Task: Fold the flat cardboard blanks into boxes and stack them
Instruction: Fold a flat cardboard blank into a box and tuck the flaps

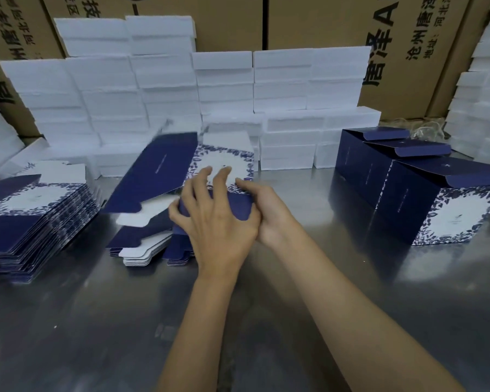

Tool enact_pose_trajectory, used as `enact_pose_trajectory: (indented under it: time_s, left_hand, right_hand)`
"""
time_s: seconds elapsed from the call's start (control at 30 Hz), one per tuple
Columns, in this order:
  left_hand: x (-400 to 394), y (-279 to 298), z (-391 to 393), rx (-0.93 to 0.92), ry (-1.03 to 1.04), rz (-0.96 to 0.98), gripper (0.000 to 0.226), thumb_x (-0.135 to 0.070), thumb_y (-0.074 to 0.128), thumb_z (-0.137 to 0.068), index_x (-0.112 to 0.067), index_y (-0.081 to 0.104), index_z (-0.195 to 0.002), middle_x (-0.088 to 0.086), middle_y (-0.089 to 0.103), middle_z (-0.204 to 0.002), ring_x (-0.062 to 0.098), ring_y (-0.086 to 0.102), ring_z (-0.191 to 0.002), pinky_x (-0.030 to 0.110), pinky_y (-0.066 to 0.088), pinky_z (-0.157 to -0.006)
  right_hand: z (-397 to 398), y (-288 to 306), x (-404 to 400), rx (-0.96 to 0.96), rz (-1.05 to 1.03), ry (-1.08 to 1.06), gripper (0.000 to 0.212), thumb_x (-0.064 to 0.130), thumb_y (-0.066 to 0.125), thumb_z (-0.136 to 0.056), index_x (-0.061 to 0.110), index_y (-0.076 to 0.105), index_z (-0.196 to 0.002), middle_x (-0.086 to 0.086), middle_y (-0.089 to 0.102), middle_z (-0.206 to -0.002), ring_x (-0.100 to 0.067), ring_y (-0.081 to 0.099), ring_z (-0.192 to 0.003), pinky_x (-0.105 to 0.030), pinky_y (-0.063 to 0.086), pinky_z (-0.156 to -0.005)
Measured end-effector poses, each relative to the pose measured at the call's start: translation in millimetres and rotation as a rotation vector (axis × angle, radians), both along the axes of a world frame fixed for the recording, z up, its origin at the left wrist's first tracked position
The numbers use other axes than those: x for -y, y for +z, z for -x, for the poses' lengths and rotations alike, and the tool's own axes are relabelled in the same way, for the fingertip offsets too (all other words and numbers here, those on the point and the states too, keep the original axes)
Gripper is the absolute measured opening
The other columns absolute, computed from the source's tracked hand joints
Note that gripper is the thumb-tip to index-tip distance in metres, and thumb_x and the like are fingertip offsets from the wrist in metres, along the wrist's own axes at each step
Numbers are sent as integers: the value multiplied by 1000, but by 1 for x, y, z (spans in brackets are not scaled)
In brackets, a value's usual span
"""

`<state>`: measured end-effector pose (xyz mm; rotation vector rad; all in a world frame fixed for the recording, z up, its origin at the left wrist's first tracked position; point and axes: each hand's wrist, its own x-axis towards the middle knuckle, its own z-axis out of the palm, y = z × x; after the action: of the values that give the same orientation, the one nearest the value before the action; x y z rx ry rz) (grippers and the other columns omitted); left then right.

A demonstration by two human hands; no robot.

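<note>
A navy cardboard blank (164, 165) with a white, blue-flowered panel is raised at a slant over a short pile of flat blanks (142, 244) in the middle of the table. My left hand (218, 224) lies on top of its near navy flap, fingers spread and bent, thumb hooked round the flap's left edge. My right hand (269, 213) grips the same flap from the right, its fingers partly hidden behind the left hand. A taller pile of flat blanks (34, 216) sits at the left. Three folded navy boxes (408, 199) lie side by side at the right.
Stacks of white boxes (224, 89) form a wall along the back of the steel table (266, 321), with more white boxes (481, 89) at the far right. Brown printed cartons (408, 38) stand behind them. A tangle of twine (427, 128) lies behind the folded boxes.
</note>
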<state>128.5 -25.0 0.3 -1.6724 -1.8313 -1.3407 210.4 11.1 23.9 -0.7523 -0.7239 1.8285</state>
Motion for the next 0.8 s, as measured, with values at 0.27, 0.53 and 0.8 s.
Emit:
enact_pose_trajectory:
  time_s: [0.27, 0.53, 0.8]
  left_hand:
    - [9, 3, -12, 147, -212, -127, 40, -23, 61, -87, -14, 60, -126, 5, 54, -139, 26, 46, -129, 43, 33, -105]
    - [-5, 4, 19, 1042, -565, 347, 32, -34, 42, -102, -35, 67, -122, -14, 67, -125, 10, 62, -115, 28, 49, -93]
    - [-6, 2, 25, 1435, -1061, 585, 37, -48, 50, -100, -28, 74, -120, -4, 69, -128, 13, 69, -110, 27, 59, -78]
  right_hand:
    - [-73, 3, 7, 57, -165, -237, 37, 9, 46, -104, 8, 55, -140, -14, 68, -131, -32, 66, -117, -43, 55, -96]
    - [-140, -35, 33, 178, -236, -314, 42, 5, 51, -100, 21, 56, -139, -6, 71, -127, -23, 73, -106, -38, 61, -81]
    - [-149, -45, 35, 142, -293, -336, 58, 3, 44, -91, 34, 55, -140, 4, 69, -131, -17, 69, -115, -33, 60, -82]
